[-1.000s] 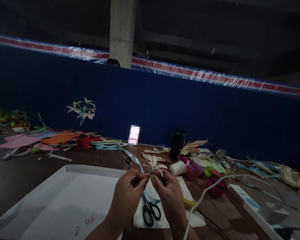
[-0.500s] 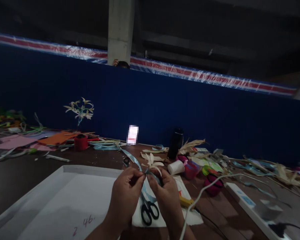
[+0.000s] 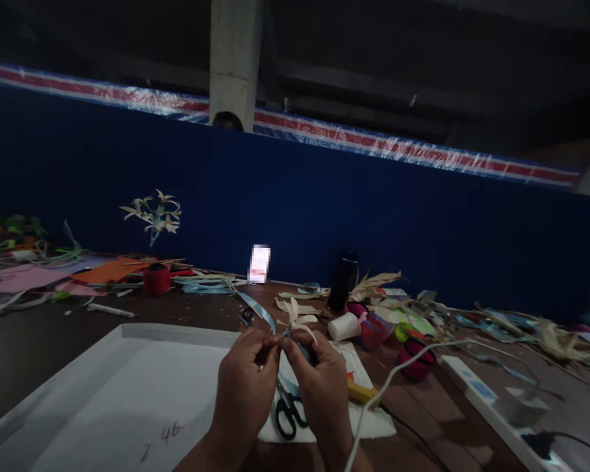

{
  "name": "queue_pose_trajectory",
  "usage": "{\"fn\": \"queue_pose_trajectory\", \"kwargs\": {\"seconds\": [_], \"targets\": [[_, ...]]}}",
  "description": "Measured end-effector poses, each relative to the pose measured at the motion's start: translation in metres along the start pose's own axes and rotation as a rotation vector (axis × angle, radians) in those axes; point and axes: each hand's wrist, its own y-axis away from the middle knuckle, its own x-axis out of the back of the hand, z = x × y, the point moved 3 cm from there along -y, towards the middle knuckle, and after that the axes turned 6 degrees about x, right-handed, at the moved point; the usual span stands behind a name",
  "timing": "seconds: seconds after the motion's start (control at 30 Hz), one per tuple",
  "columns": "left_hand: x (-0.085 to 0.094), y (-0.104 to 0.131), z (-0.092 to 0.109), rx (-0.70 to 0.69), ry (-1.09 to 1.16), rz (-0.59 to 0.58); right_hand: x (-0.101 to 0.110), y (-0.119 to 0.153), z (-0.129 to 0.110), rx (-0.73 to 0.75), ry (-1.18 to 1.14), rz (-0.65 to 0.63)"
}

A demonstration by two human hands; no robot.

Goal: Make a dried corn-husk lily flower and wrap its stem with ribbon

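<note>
My left hand [image 3: 246,383] and my right hand [image 3: 323,377] meet fingertip to fingertip over the table, both pinched closed. Between them stands a cream-coloured artificial flower [image 3: 297,316], its petals spread above the fingers. My right hand pinches it near its base, while my left fingertips grip a light-blue ribbon [image 3: 258,312] at the same spot. The exact contact is partly hidden by the fingers. Black-handled scissors [image 3: 285,421] lie below the hands on a white sheet [image 3: 373,426], partly covered by my right hand.
To the left lies a shallow white tray [image 3: 167,373] marked with numbers. A white cable [image 3: 398,372] crosses near my right forearm, beside a power strip [image 3: 472,387]. A yellow-handled tool [image 3: 362,393], a white cup [image 3: 344,327] and a dark bottle [image 3: 343,278] stand or lie rightward. Behind rises a blue partition [image 3: 295,196].
My fingertips have drawn closer together at the flower's base, and my right hand covers more of the scissors. The whole view has shifted slightly.
</note>
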Motion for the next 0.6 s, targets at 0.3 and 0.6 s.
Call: {"fn": "queue_pose_trajectory", "kwargs": {"seconds": [0.3,0.6], "targets": [[-0.002,0.007,0.004,-0.146,-0.100,0.103,-0.010,0.000,0.003,-0.130,-0.174,0.066],[0.003,0.008,0.001,-0.070,0.002,-0.025,0.000,-0.003,-0.003,-0.082,-0.123,0.055]]}}
